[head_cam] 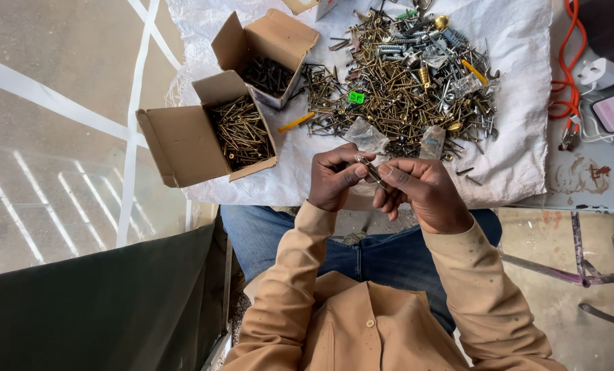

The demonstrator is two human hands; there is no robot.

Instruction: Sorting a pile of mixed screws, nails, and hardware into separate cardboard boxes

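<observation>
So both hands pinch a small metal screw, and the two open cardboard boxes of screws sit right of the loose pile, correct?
Not quite. The head view shows the two open cardboard boxes left of the loose pile of screws, not right. Both the left hand and right hand do pinch the small metal screw.

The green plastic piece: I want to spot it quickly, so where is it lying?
In the head view, the green plastic piece sits on the left part of the screw pile, right of the two open cardboard boxes.

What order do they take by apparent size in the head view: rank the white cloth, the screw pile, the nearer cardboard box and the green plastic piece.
1. white cloth
2. screw pile
3. nearer cardboard box, flaps included; not far behind the pile, so this pair is unsure
4. green plastic piece
</observation>
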